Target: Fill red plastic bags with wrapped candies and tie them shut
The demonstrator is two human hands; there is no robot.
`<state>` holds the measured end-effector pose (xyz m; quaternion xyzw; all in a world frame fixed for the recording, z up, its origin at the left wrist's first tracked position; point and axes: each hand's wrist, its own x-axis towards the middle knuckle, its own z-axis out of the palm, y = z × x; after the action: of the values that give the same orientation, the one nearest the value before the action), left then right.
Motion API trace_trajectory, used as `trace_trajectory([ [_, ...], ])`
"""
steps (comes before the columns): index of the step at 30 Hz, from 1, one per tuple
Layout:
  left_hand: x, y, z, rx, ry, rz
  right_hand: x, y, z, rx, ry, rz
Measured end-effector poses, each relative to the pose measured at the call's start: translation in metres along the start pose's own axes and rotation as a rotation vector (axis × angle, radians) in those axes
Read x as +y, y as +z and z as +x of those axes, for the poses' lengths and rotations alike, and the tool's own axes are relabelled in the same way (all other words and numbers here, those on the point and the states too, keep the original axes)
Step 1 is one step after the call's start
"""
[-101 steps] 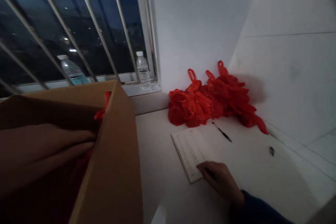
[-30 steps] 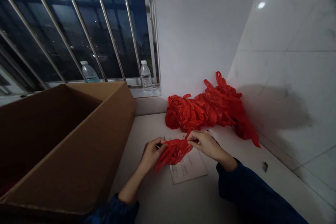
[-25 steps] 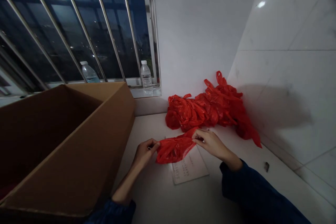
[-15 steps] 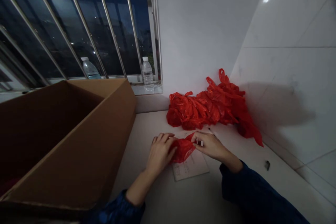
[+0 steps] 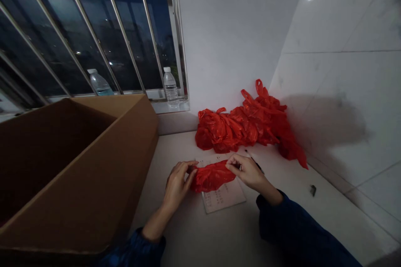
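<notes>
A crumpled red plastic bag [image 5: 213,176] is stretched sideways between my two hands, over a written-on paper pad [image 5: 224,200]. My left hand [image 5: 180,179] pinches its left end between thumb and fingers. At the other end, my right hand [image 5: 246,170] grips the bag's upper right corner with the fingertips. Just behind my hands lies a heap of similar red plastic bags [image 5: 241,127], pushed against the wall, some with their handle loops sticking up. A dark pen [image 5: 256,162] rests beyond my right hand, partly hidden by it.
A large open cardboard box [image 5: 125,146] takes up the left side, its wall rising above the white tabletop [image 5: 166,150]. Two plastic bottles, one clear [image 5: 171,87] and one with bluish liquid [image 5: 99,83], stand by the barred window. A small dark object [image 5: 313,190] lies at right.
My hands have moved apart, the left one going leftward, and the red bag between them is now spread wider. The view has shifted slightly to the right.
</notes>
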<state>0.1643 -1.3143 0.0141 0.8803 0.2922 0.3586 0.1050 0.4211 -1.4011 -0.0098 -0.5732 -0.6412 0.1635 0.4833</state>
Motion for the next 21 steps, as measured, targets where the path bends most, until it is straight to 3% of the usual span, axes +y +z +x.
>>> trace_trajectory([
  [3,0.002,-0.006,-0.003,0.011,-0.046,-0.038,0.000,-0.003,-0.003,0.028,-0.007,0.030],
  [10,0.030,0.006,0.003,-0.196,0.112,0.123,-0.015,0.019,-0.007,-0.020,-0.021,-0.002],
  [16,0.030,0.009,0.008,-0.068,0.095,0.008,-0.023,0.026,-0.005,0.155,-0.035,-0.018],
  [21,0.014,-0.005,0.005,0.099,-0.159,-0.141,-0.003,0.009,-0.004,0.411,0.053,0.168],
])
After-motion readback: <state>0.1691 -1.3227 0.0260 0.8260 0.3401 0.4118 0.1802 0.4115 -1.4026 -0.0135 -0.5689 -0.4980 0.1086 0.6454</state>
